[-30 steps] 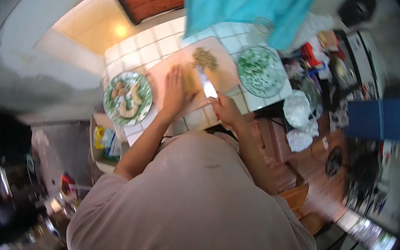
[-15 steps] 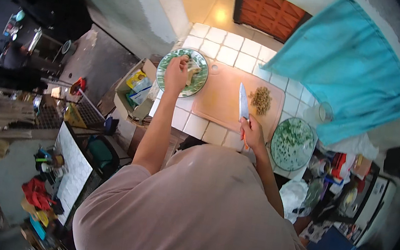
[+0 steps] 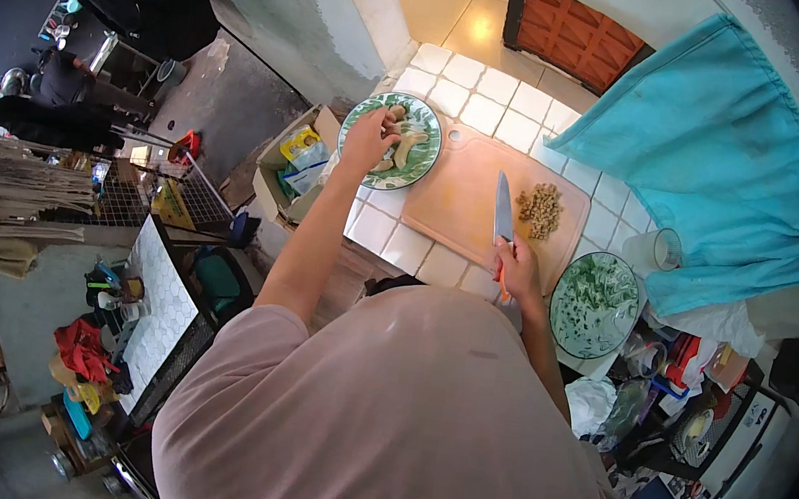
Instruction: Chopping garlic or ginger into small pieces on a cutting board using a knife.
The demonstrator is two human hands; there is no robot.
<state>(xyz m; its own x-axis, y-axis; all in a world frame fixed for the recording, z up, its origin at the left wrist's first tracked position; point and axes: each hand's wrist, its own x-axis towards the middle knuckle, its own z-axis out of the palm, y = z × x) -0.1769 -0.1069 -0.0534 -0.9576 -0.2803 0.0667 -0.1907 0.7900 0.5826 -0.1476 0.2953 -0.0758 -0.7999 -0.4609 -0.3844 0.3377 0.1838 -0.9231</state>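
My right hand (image 3: pixel 516 265) grips a kitchen knife (image 3: pixel 504 208) by its orange handle. The blade points away from me over the cutting board (image 3: pixel 455 211), left of a small heap of chopped brownish pieces (image 3: pixel 539 210). My left hand (image 3: pixel 370 139) is over a green-and-white plate (image 3: pixel 409 178) at the board's left edge. Its fingers are curled among pale, beige food pieces (image 3: pixel 409 147); whatever they pinch is hidden. Another green-patterned round dish (image 3: pixel 592 320), specked with green bits, stands to the right of the board.
A clear glass (image 3: pixel 657 250) stands on the white-tiled counter (image 3: pixel 387 233), close to a hanging turquoise cloth (image 3: pixel 717 140). Left of the counter is a cardboard box (image 3: pixel 277 183) with packets in it. Plastic bags and clutter (image 3: pixel 644 383) crowd the right side. A person (image 3: pixel 78 84) is far left.
The view has shifted, so the counter now appears lower and farther right. My left hand's fingers have shifted over the plate, showing more of the pale pieces. My right hand keeps hold of the knife.
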